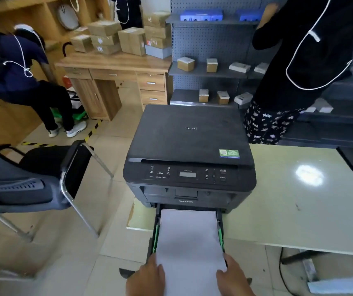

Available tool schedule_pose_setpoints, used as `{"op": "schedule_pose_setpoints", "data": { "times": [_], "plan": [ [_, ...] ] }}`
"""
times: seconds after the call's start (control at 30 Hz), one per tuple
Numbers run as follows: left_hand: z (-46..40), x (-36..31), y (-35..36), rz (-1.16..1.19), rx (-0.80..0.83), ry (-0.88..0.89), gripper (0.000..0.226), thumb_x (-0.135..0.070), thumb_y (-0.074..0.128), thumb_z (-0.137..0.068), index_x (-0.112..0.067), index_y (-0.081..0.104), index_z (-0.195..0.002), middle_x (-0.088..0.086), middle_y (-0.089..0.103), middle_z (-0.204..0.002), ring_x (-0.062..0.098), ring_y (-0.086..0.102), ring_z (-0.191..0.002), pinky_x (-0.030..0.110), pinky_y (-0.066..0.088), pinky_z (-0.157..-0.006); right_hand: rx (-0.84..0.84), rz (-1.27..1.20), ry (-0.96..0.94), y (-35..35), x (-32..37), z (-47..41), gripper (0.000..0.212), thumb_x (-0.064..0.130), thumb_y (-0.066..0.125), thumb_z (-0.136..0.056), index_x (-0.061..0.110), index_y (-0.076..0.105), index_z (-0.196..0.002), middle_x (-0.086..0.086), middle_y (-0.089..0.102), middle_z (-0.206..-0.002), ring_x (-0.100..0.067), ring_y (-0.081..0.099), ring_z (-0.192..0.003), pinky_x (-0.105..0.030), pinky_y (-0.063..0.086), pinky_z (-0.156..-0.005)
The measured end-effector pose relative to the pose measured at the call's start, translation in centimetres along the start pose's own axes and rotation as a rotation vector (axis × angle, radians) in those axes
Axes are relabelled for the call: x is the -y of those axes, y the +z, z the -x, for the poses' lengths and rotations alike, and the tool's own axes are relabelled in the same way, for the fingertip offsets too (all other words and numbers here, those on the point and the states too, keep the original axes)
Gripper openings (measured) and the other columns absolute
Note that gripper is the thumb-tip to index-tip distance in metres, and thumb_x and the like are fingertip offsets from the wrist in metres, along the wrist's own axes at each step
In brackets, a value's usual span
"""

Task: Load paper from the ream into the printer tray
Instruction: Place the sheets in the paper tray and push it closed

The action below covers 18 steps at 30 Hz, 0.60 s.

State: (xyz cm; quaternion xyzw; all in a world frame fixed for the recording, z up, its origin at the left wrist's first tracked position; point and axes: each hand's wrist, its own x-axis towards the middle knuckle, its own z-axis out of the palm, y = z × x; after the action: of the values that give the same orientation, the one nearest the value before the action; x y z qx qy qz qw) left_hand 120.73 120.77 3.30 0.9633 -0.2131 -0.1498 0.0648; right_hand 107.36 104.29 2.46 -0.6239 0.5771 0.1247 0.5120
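A black printer (189, 150) stands at the left end of a pale table (299, 199). Its paper tray (157, 229) is pulled out toward me, with green guides along both sides. A stack of white paper (189, 240) lies in the tray and reaches past its near end. My left hand (146, 278) grips the stack's near left corner. On the near right corner, my right hand (234, 276) holds the same stack. The ream itself is not in view.
A black office chair (32, 182) stands left of the table. One person in black stands behind the table at the right by grey shelves (209, 71) of small boxes. Another person bends over at the far left near a wooden desk (115, 75).
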Motion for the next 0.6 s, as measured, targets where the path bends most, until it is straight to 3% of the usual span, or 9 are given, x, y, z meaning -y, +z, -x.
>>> {"op": "schedule_pose_setpoints", "data": {
  "times": [0.07, 0.13, 0.27, 0.4, 0.47, 0.6],
  "plan": [
    [-1.2, -0.1, -0.3, 0.052, 0.041, 0.035, 0.038, -0.045, 0.037, -0.095, -0.035, 0.044, -0.131, -0.004, 0.071, -0.115, 0.016, 0.068, -0.105, 0.030, 0.049, -0.088, -0.026, -0.016, 0.020, 0.3, -0.2, -0.9, 0.059, 0.012, 0.046, -0.085, 0.023, 0.044, -0.143, 0.002, 0.062, -0.121, -0.024, 0.055, -0.122, -0.049, 0.029, -0.116],
    [-2.1, -0.2, -0.7, 0.116, 0.117, 0.053, 0.037, -0.039, 0.036, -0.096, -0.031, 0.046, -0.131, -0.001, 0.068, -0.122, 0.020, 0.064, -0.111, 0.033, 0.047, -0.092, -0.066, -0.033, 0.007, 0.4, 0.0, -1.7, 0.062, 0.017, 0.044, -0.082, 0.029, 0.044, -0.143, 0.005, 0.063, -0.123, -0.023, 0.057, -0.117, -0.052, 0.032, -0.113],
    [-3.7, 0.7, -0.3, 0.138, 0.193, 0.079, 0.029, -0.035, 0.038, -0.095, -0.028, 0.058, -0.115, -0.002, 0.071, -0.111, 0.022, 0.066, -0.102, 0.032, 0.049, -0.083, -0.106, -0.127, -0.093, -0.1, 2.5, -2.2, 0.055, 0.001, 0.043, -0.089, 0.017, 0.047, -0.141, -0.008, 0.063, -0.130, -0.023, 0.058, -0.102, -0.029, 0.046, -0.091],
    [-4.5, 1.9, -0.1, 0.146, 0.180, 0.051, 0.027, -0.036, 0.040, -0.093, -0.031, 0.061, -0.108, -0.005, 0.071, -0.106, 0.020, 0.066, -0.097, 0.033, 0.052, -0.080, -0.173, -0.120, -0.087, 0.3, 4.1, -3.7, 0.054, 0.003, 0.043, -0.088, 0.019, 0.040, -0.139, -0.010, 0.066, -0.111, -0.029, 0.062, -0.087, -0.036, 0.052, -0.077],
    [-4.9, 2.5, 0.0, 0.148, 0.169, 0.025, 0.024, -0.036, 0.039, -0.093, -0.029, 0.060, -0.101, -0.005, 0.071, -0.101, 0.021, 0.066, -0.092, 0.033, 0.051, -0.076, -0.237, -0.102, -0.100, 1.0, 4.7, -4.0, 0.052, 0.004, 0.043, -0.093, 0.020, 0.032, -0.142, -0.014, 0.067, -0.107, -0.028, 0.058, -0.076, -0.035, 0.048, -0.069],
    [-5.7, 3.3, 0.2, 0.172, 0.155, -0.009, 0.019, -0.034, 0.039, -0.093, -0.028, 0.057, -0.091, -0.005, 0.069, -0.092, 0.019, 0.064, -0.085, 0.032, 0.050, -0.072, -0.289, -0.060, -0.167, 2.6, 5.2, -5.0, 0.056, 0.005, 0.041, -0.098, 0.021, 0.023, -0.149, -0.017, 0.068, -0.117, -0.025, 0.054, -0.075, -0.032, 0.046, -0.075]
  ]
}}
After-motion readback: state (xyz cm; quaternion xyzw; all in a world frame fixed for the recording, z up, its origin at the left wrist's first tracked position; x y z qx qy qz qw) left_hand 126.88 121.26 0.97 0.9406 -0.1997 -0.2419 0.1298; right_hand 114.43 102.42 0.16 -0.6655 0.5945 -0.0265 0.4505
